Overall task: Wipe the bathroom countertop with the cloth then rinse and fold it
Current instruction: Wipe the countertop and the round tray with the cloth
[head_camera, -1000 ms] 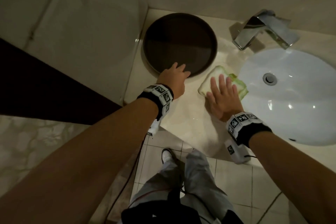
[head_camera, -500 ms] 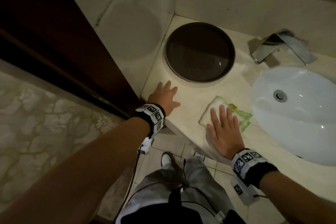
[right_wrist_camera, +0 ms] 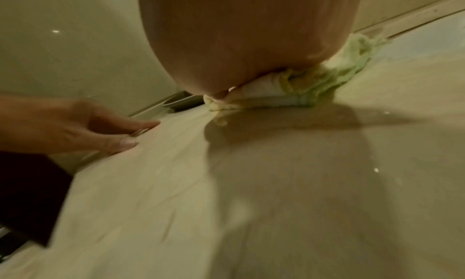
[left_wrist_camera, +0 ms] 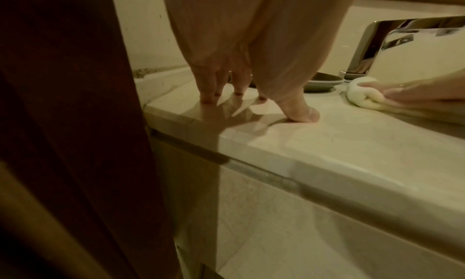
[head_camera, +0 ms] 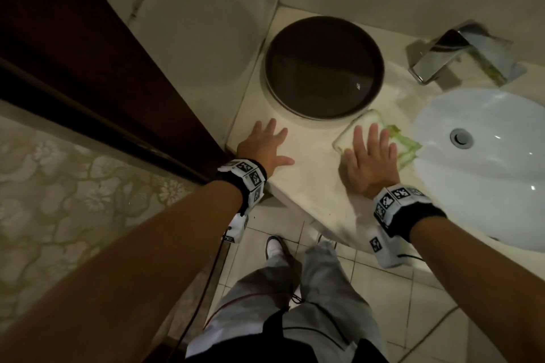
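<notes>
A folded white and green cloth [head_camera: 365, 124] lies on the beige stone countertop [head_camera: 312, 174] between the round tray and the basin. My right hand [head_camera: 370, 156] presses flat on the cloth with straight fingers, covering most of it; the cloth [right_wrist_camera: 314, 88] bunches out from under the palm in the right wrist view. My left hand [head_camera: 265, 144] rests with spread straight fingers on the counter's left corner, holding nothing; its fingertips [left_wrist_camera: 210, 99] touch the stone. The cloth [left_wrist_camera: 362, 96] also shows rolled under the right hand there.
A dark round tray [head_camera: 324, 68] stands at the back left of the counter. A chrome faucet [head_camera: 460, 53] sits behind the white oval basin [head_camera: 486, 180] on the right. A dark wooden door frame [head_camera: 88, 74] borders the counter's left side. Tiled floor [head_camera: 392, 292] lies below.
My left hand came off the tray's rim and settled flat on the counter corner. My right hand slid the cloth toward the front edge, then back a little toward the tray.
</notes>
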The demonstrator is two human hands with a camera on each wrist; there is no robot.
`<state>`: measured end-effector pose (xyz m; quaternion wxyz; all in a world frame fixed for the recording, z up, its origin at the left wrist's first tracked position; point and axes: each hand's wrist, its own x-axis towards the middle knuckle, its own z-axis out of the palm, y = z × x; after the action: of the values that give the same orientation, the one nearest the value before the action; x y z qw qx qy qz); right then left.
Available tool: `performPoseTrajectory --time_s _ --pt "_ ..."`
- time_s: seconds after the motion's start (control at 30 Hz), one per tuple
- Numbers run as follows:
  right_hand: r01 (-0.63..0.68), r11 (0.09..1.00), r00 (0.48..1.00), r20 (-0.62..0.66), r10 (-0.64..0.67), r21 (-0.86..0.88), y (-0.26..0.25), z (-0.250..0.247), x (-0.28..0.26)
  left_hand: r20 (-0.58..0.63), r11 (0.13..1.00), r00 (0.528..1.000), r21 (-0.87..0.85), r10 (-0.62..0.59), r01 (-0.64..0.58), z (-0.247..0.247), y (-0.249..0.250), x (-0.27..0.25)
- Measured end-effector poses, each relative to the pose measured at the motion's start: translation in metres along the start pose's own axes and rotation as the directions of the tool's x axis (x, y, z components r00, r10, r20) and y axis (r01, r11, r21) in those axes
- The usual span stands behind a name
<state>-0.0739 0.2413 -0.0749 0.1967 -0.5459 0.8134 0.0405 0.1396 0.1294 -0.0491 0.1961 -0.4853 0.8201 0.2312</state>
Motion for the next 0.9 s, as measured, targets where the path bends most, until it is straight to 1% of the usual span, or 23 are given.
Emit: performPoseTrajectory --time_s 0.1,0.17,0.27,0.33,0.47,0.53,0.63,0.7,0.77,0.83,0.9 --pt "0.075 0.997 0.996 0.056 -0.075 -0.003 -0.007 0.010 -0.028 0.006 1.000 1.000 0.015 -0.004 0.004 -0.001 0.000 0.000" --pt "0.156 0.988 0.987 0.051 -0.155 -0.014 -0.011 0.023 -0.054 0.010 1.000 1.000 0.025 0.001 -0.001 -0.002 0.000 0.001" --pt "0.272 0.959 0.962 0.032 -0.270 -0.082 -0.010 0.043 -0.090 0.007 0.999 1.000 0.032 0.008 -0.008 0.000 0.000 0.001" --pt "0.284 0.953 0.959 0.033 -0.282 -0.104 -0.008 0.049 -0.101 -0.002 1.000 1.000 0.022 0.008 -0.008 0.002 -0.001 0.002" --pt "0.278 0.953 0.961 0.018 -0.278 -0.118 -0.010 0.048 -0.101 -0.053 1.000 0.999 -0.014 0.012 -0.012 0.007 0.000 -0.002" --pt "0.279 0.951 0.960 0.026 -0.278 -0.131 -0.011 0.048 -0.100 -0.098 0.999 0.995 -0.038 0.031 -0.035 0.008 0.001 -0.008" --pt "0.299 0.943 0.954 0.038 -0.296 -0.145 -0.014 0.044 -0.096 -0.205 0.995 0.977 -0.063 0.058 -0.072 0.008 -0.002 -0.025" --pt "0.326 0.933 0.945 0.057 -0.321 -0.153 -0.020 0.042 -0.089 -0.272 0.995 0.960 -0.063 0.063 -0.083 0.016 -0.006 -0.040" --pt "0.337 0.932 0.942 0.066 -0.330 -0.138 -0.033 0.041 -0.079 -0.317 0.988 0.947 -0.120 0.049 -0.092 0.031 -0.016 -0.055" --pt "0.336 0.936 0.941 0.075 -0.330 -0.105 -0.050 0.039 -0.067 -0.401 0.975 0.915 -0.176 0.052 -0.133 0.045 -0.029 -0.069" --pt "0.364 0.926 0.930 0.089 -0.356 -0.103 -0.071 0.036 -0.055 -0.485 0.969 0.873 -0.186 0.053 -0.162 0.055 -0.042 -0.079"
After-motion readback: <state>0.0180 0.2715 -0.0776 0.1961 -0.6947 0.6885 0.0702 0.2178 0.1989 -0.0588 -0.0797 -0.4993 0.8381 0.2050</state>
